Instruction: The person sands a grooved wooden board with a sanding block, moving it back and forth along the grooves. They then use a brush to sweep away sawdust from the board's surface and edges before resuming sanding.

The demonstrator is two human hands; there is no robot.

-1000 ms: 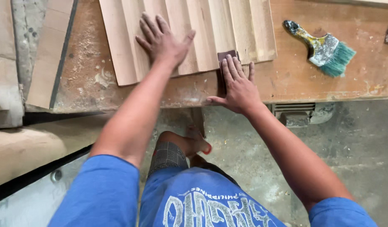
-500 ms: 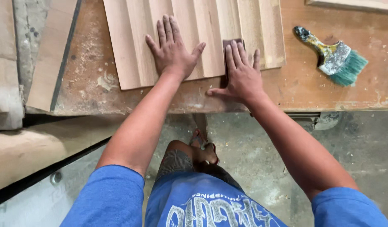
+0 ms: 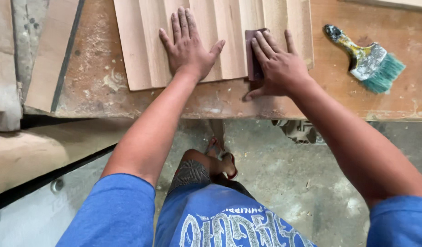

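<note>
Fluted wood panel (image 3: 220, 41) cut off at top edge, sandpaper (image 3: 253, 57) partly hidden under right hand (image 3: 279, 66)

I see no packages, labels, signs or screens anywhere around my bench. The only lettering in sight is the white print on my blue shirt (image 3: 229, 224), low in the middle of the view, curved in an arc across the cloth.
</note>
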